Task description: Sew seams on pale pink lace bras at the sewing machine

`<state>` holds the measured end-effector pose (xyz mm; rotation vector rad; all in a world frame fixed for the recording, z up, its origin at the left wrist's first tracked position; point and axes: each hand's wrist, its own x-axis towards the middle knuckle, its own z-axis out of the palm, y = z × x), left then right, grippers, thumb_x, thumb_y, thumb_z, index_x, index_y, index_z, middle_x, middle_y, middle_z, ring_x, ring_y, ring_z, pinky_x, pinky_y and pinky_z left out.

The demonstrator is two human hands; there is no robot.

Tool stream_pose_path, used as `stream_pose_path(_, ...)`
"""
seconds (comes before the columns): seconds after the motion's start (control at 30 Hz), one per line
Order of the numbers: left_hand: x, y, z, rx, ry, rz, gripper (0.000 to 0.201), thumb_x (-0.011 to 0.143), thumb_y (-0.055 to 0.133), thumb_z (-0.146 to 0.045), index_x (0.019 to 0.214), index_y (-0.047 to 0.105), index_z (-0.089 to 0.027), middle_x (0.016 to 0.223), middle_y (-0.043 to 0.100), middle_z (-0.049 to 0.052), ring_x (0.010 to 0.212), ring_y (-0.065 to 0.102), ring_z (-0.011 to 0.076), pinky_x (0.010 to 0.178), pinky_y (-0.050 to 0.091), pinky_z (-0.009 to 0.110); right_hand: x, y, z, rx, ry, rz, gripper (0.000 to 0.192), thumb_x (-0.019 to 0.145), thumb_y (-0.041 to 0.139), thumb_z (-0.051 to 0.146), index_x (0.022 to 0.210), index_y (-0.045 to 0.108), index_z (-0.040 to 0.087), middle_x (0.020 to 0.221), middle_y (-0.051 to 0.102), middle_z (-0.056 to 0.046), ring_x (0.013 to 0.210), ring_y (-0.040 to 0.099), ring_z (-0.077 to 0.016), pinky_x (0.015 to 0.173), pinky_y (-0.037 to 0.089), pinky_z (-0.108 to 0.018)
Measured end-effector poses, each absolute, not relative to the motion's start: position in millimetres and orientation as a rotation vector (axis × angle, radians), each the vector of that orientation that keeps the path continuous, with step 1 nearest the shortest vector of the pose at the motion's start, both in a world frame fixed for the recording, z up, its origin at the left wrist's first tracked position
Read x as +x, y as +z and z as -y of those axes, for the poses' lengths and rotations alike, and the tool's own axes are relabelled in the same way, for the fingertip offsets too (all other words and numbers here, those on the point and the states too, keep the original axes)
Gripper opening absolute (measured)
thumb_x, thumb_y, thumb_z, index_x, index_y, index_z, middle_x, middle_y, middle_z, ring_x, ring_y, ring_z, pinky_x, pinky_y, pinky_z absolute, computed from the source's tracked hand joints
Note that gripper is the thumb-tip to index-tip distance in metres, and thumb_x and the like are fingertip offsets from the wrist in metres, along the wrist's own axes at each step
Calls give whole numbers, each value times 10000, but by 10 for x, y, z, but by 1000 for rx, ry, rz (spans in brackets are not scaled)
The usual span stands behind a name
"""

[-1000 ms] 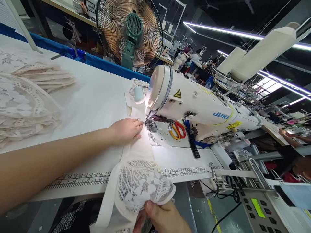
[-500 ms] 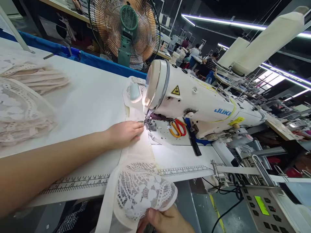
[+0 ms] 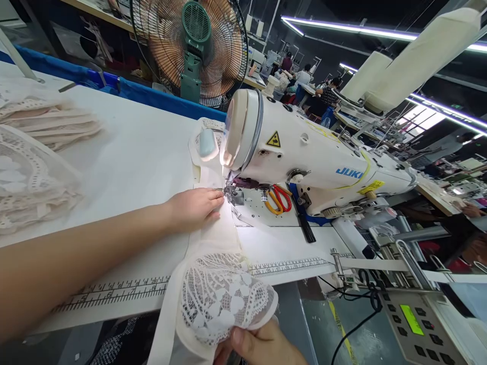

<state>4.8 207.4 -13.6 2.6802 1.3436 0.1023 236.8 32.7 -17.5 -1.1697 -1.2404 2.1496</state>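
A cream lace bra (image 3: 228, 296) runs from the sewing machine's needle area down over the table's front edge. My left hand (image 3: 194, 209) lies flat on its plain band, fingers stretched out, the tips right beside the presser foot (image 3: 233, 195). At the bottom, my right hand (image 3: 262, 344) pinches the rim of the lace cup between thumb and fingers; part of those fingers is hidden under the lace. The far end of the bra lies beyond the needle, left of the white sewing machine (image 3: 304, 147).
Orange-and-red-handled scissors (image 3: 279, 199) and a black-bristled brush (image 3: 306, 228) lie under the machine arm. Stacked lace pieces (image 3: 34, 167) are on the left. A printed ruler (image 3: 289, 267) follows the front edge. Behind stands a large fan (image 3: 194, 50); a control panel (image 3: 414, 324) is lower right.
The view has shifted slightly, so the machine, fan and lace stack appear a little further left. Both hands keep nearly the same places on the bra.
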Motion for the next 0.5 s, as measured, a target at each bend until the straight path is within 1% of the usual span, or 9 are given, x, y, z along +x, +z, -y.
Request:
stream_pose_path(0.13,48,-102,-2123,2698,23,-1356,511,908,376,-328,1339,526,-98,1435,477,157,1299,462,297,1078,391,436,2372,-239,-388,-1090,2144,1284,608,794,582,657,1077,718,136,853,726,-110,798,689,-223,791,533,-360)
stream_pose_path(0.2,51,-85,-2154,2707,-3,-1359,509,911,357,-319,1332,529,-91,1429,481,172,1302,455,308,1082,373,476,2342,-277,-423,-965,2165,1273,641,773,599,667,1105,708,130,846,713,-109,788,678,-210,791,530,-353)
stream_pose_path(0.3,49,-71,-2199,2731,9,-1358,474,911,333,-305,1282,575,-136,1399,522,157,1310,445,299,1089,336,527,2258,-306,-488,-810,2201,1165,774,676,646,722,1190,661,144,813,675,-83,697,633,-173,723,534,-332)
stream_pose_path(0.37,42,-63,-2224,2744,13,-1346,454,902,335,-294,1240,605,-158,1364,558,145,1303,449,288,1096,315,532,2197,-315,-535,-770,2223,1124,796,609,659,762,1112,689,146,778,646,-69,663,597,-160,687,531,-323)
stream_pose_path(0.43,33,-52,-2243,2746,5,-1330,450,892,337,-287,1217,620,-159,1338,579,145,1283,469,285,1093,313,525,2142,-331,-579,-726,2242,1097,769,580,662,779,1002,708,137,762,631,-76,678,588,-169,651,525,-318)
stream_pose_path(0.5,24,-41,-2260,2745,9,-1316,450,879,336,-287,1182,641,-154,1318,591,154,1253,494,298,1068,336,527,2092,-354,-619,-704,2237,1009,755,559,694,760,984,696,135,763,623,-82,690,584,-177,598,518,-308)
